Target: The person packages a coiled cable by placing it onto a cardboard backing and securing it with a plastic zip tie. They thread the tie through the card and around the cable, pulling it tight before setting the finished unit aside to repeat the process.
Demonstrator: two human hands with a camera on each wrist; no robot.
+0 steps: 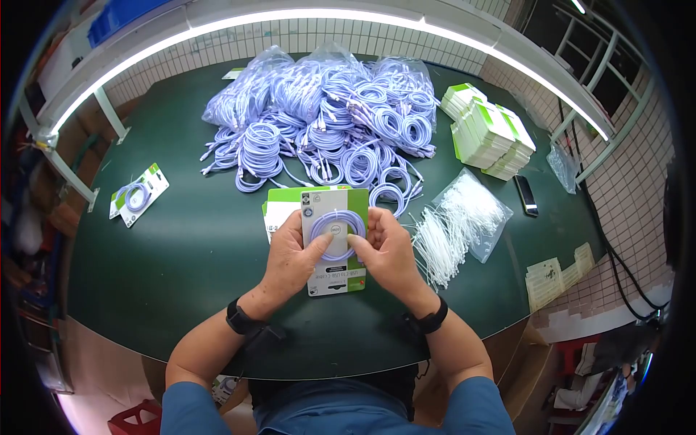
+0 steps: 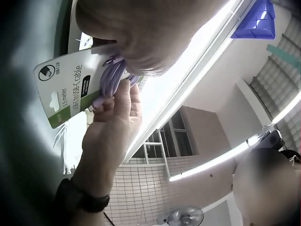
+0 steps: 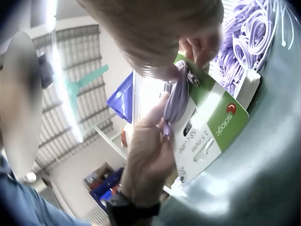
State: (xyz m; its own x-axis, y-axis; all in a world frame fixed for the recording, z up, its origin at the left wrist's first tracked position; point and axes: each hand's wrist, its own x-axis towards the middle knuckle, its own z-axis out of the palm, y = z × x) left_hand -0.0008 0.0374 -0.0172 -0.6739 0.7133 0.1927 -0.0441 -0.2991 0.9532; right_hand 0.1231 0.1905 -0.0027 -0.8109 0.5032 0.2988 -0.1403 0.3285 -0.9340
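A coiled lilac USB-C cable (image 1: 338,214) lies flat against a white and green packaging card (image 1: 319,283), held above the table's near middle. My left hand (image 1: 288,255) grips the card's left side, thumb pressed on the coil. From the right, my right hand (image 1: 390,252) holds the other side, its thumb also on the coil. Most of the fingers are hidden behind the card in the head view. In the right wrist view, the cable's metal plug (image 3: 194,80) sticks out beside the coil. More cards (image 1: 279,210) lie just behind the held one.
A big heap of lilac cables (image 1: 261,148), partly in clear bags, fills the back of the green table (image 1: 181,290). Stacked cards (image 1: 486,134) stand at right, near white zip ties (image 1: 453,225) spilling from a bag and a phone (image 1: 527,196). Carded cables (image 1: 141,196) lie left.
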